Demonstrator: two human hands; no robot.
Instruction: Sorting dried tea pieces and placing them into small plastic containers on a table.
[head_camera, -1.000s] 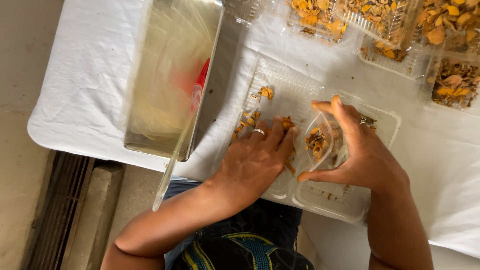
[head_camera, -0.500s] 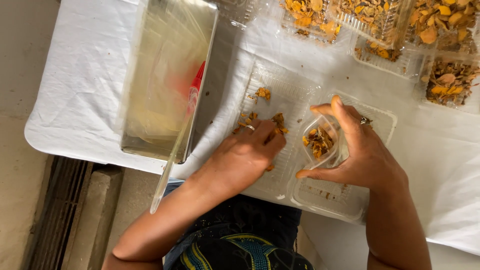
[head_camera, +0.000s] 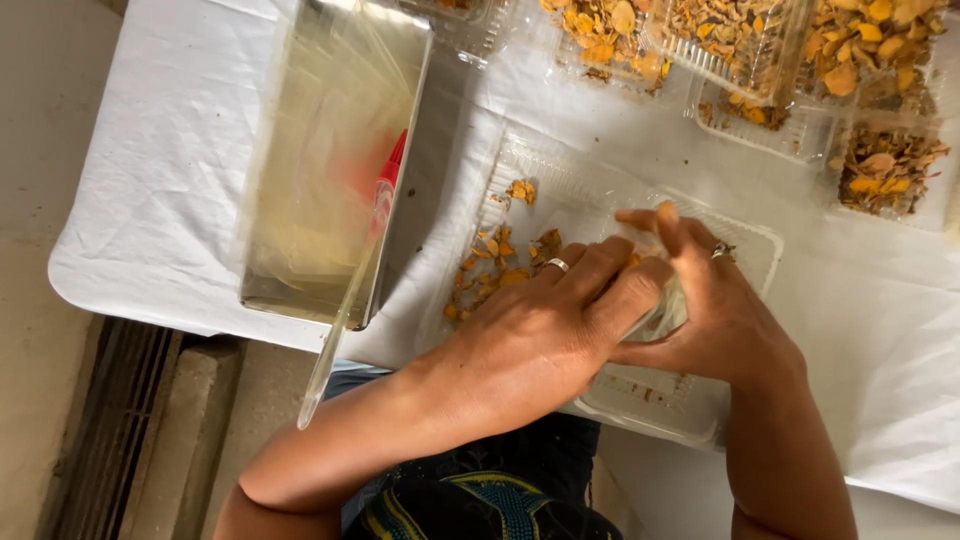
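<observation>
Clear pouch (head_camera: 668, 312), apparently held open by right hand (head_camera: 720, 310), receives dried orange pieces (head_camera: 495, 265) from left hand (head_camera: 560, 320), both grips pinching.

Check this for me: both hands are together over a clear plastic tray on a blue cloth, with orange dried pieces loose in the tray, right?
Not quite: the cloth is white, not blue, as the head view shows. The rest holds: the left hand and right hand meet over the clear plastic tray, and orange dried pieces lie loose in it.
</observation>
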